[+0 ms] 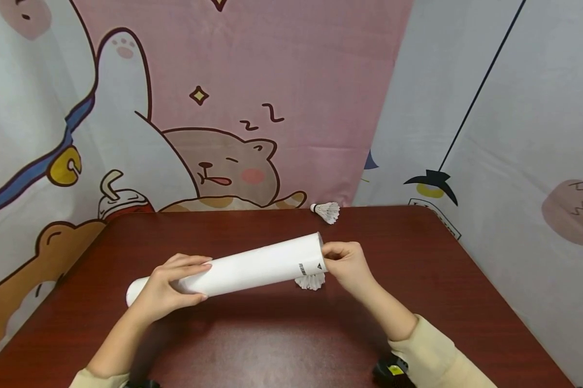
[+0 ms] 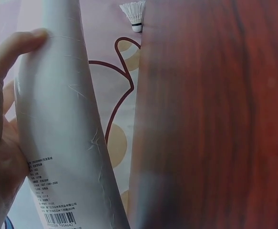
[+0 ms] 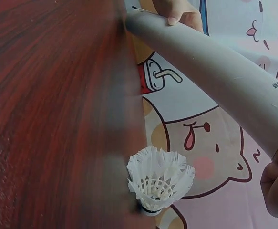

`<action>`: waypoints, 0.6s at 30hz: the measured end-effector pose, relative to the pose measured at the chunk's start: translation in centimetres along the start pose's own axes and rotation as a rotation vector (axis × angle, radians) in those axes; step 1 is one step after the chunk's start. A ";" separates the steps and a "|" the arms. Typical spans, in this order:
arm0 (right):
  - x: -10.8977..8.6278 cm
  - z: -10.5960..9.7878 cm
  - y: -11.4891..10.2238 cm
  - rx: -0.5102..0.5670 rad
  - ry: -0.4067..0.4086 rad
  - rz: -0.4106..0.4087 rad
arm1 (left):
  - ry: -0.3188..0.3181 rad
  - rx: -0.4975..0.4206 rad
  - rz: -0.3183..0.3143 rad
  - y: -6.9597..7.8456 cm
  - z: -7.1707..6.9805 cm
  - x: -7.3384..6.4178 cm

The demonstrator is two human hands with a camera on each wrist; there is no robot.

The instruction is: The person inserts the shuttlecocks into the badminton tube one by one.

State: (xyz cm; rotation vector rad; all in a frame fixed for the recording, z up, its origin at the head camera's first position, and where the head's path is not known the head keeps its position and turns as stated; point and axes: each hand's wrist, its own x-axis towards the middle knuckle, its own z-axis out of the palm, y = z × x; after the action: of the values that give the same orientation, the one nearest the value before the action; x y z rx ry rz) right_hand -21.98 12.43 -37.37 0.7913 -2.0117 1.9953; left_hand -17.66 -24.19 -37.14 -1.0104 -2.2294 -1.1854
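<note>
A long white shuttlecock tube is held up at a slant above the table, its right end higher. My left hand grips it toward the lower left end, thumb and fingers on opposite sides. At the raised right end, my right hand has its curled fingers at the tube's mouth; whatever they may hold there is hidden. Small print and a barcode show on the tube in the left wrist view. One white feather shuttlecock lies partly hidden beneath the tube's right end. Another shuttlecock is at the table's far edge.
The dark red-brown wooden table reaches back to a cartoon-printed cloth backdrop. Light cloth also hangs along the right side. A black device with a yellow mark sits by the right sleeve.
</note>
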 end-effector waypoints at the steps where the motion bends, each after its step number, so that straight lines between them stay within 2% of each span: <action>1: 0.0 0.0 0.0 0.004 -0.005 0.003 | 0.000 0.001 -0.001 0.0 0.0 0.0; 11: 0.4 -1.5 -0.2 0.021 -0.026 -0.023 | -0.005 0.000 -0.055 -0.1 0.0 0.0; 14: 0.7 -2.2 0.1 -0.021 0.011 -0.020 | -0.003 0.003 -0.046 -0.1 -0.1 0.0; 18: 1.5 -3.2 0.9 -0.105 0.086 0.029 | 0.001 0.002 -0.034 -0.2 -0.2 0.0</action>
State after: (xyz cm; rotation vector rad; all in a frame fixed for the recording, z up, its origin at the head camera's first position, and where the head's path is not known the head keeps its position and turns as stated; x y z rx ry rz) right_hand -24.44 15.11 -37.20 0.6459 -2.0706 1.8866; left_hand -17.84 -24.41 -37.17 -0.9741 -2.2552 -1.1977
